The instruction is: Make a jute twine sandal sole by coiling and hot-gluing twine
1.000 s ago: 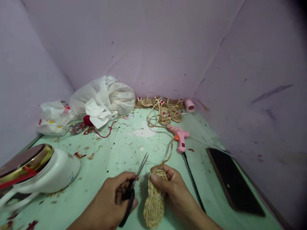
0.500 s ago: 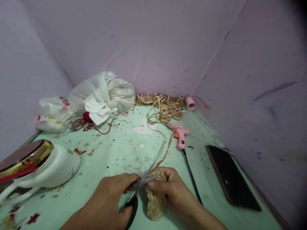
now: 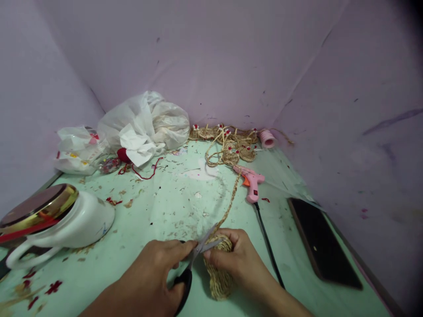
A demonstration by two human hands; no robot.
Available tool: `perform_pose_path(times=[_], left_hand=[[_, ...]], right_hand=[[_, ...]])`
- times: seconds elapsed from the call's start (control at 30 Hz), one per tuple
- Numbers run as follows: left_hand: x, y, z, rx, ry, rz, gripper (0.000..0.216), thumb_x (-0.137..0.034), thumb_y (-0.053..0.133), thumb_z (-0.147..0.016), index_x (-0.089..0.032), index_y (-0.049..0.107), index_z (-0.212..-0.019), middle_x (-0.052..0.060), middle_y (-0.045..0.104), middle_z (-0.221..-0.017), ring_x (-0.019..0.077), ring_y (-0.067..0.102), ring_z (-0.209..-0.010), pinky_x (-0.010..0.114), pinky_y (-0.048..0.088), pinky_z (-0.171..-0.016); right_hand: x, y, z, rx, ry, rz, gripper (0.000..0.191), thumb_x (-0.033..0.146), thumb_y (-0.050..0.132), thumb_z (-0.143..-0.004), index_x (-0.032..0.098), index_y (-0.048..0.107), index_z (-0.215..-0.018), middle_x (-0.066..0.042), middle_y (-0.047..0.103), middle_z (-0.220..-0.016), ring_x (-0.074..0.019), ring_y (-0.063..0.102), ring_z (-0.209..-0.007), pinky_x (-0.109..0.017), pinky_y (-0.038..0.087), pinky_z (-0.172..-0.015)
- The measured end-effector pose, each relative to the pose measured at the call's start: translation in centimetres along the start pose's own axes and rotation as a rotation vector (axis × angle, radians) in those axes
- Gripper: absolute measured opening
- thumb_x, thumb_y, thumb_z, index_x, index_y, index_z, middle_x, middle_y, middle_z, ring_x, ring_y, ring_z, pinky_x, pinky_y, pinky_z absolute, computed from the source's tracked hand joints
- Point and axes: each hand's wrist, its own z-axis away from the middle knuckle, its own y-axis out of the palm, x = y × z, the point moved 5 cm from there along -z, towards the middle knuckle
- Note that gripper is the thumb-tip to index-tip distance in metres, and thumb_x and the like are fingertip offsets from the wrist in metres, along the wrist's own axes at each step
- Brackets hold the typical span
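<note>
My left hand (image 3: 161, 268) is closed on a pair of scissors (image 3: 185, 281) with black handles. Their blades are spread at the top end of a coiled piece of braided straw rope (image 3: 220, 286), shaped like a small sole. My right hand (image 3: 238, 255) grips that coil, thumb on its face and fingers behind it. From its top a braided tail (image 3: 230, 204) runs away toward the pink glue gun (image 3: 251, 182), passing close to the open blades. Whether the blades touch the braid I cannot tell.
A white mug (image 3: 89, 220) stands left, a black phone (image 3: 325, 244) lies right. At the back are a white plastic bag (image 3: 165, 119), several straw pieces with red beads (image 3: 229, 156) and a pink spool (image 3: 267, 138). The glue gun's black cord (image 3: 269, 244) runs beside my right hand.
The view has shifted slightly, so everything sits a little further right. Both hands keep their grips, and the scissor blades remain spread at the coil's top.
</note>
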Motion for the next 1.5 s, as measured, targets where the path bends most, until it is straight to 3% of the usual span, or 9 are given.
perform_pose_path(times=[0.17,0.33,0.53,0.73,1.03,1.3,1.37,1.5], left_hand=[[-0.1,0.3,0.0,0.040,0.013,0.088,0.021,-0.006,0.044,-0.065,-0.021,0.056,-0.074,-0.004,0.059,-0.066,0.0101,0.050,-0.062,0.019,0.036,-0.060],[0.3,0.5,0.2,0.101,-0.007,0.137,0.019,-0.005,0.039,-0.064,-0.019,0.051,-0.068,-0.006,0.052,-0.061,0.0083,0.044,-0.057,0.018,0.031,-0.053],[-0.3,-0.1,0.3,0.059,-0.009,0.011,0.030,-0.009,0.045,-0.056,-0.023,0.058,-0.079,-0.004,0.059,-0.072,0.0119,0.049,-0.066,0.021,0.034,-0.062],[-0.2,0.2,0.4,0.111,-0.021,0.024,0.024,-0.008,0.044,-0.057,-0.022,0.053,-0.074,-0.005,0.057,-0.070,0.0116,0.049,-0.067,0.021,0.034,-0.063],[-0.6,-0.1,0.2,0.154,-0.025,0.172,0.012,-0.007,0.041,-0.065,-0.018,0.043,-0.064,-0.007,0.047,-0.062,0.0070,0.039,-0.059,0.018,0.030,-0.053],[-0.7,-0.4,0.0,0.167,-0.035,0.280,0.012,-0.008,0.040,-0.066,-0.018,0.036,-0.063,-0.006,0.031,-0.058,0.0061,0.029,-0.055,0.017,0.025,-0.047],[-0.8,-0.5,-0.1,0.147,-0.021,0.239,0.011,-0.008,0.041,-0.066,-0.019,0.038,-0.063,-0.006,0.033,-0.057,0.0064,0.031,-0.054,0.017,0.027,-0.047],[-1.5,-1.2,0.0,0.024,0.110,0.061,0.014,-0.009,0.045,-0.060,-0.020,0.048,-0.069,-0.005,0.053,-0.065,0.0091,0.044,-0.060,0.018,0.036,-0.056]], right_hand=[[0.2,-0.2,0.2,0.001,-0.019,0.017,0.013,0.024,0.066,-0.049,0.013,0.061,-0.054,0.004,0.048,-0.047,-0.0072,0.038,-0.044,-0.022,0.031,-0.044],[0.2,-0.4,0.2,0.011,-0.011,0.097,0.009,0.022,0.062,-0.051,0.015,0.056,-0.052,0.004,0.046,-0.045,-0.0072,0.037,-0.042,-0.022,0.030,-0.042],[0.3,0.4,0.4,0.122,-0.017,0.176,0.003,0.015,0.056,-0.053,0.015,0.055,-0.050,0.006,0.044,-0.046,-0.0065,0.035,-0.045,-0.021,0.029,-0.043],[0.1,0.4,0.5,0.089,-0.003,0.191,0.007,0.015,0.056,-0.051,0.016,0.050,-0.047,0.006,0.042,-0.044,-0.0063,0.034,-0.044,-0.021,0.027,-0.041],[0.0,0.1,0.5,0.111,0.059,0.054,0.012,0.020,0.066,-0.048,0.015,0.056,-0.051,0.005,0.048,-0.044,-0.0063,0.039,-0.041,-0.021,0.032,-0.041],[-0.8,0.2,0.3,0.168,0.069,-0.268,0.025,0.024,0.080,-0.044,0.012,0.063,-0.059,0.003,0.054,-0.047,-0.0064,0.046,-0.041,-0.019,0.034,-0.042],[-0.8,0.0,0.2,0.165,0.051,-0.261,0.024,0.023,0.081,-0.046,0.011,0.064,-0.059,0.003,0.054,-0.046,-0.0061,0.045,-0.041,-0.018,0.034,-0.041],[-0.7,-0.1,0.1,0.178,0.018,-0.240,0.017,0.017,0.076,-0.048,0.011,0.065,-0.059,0.003,0.055,-0.047,-0.0053,0.043,-0.041,-0.017,0.032,-0.041]])
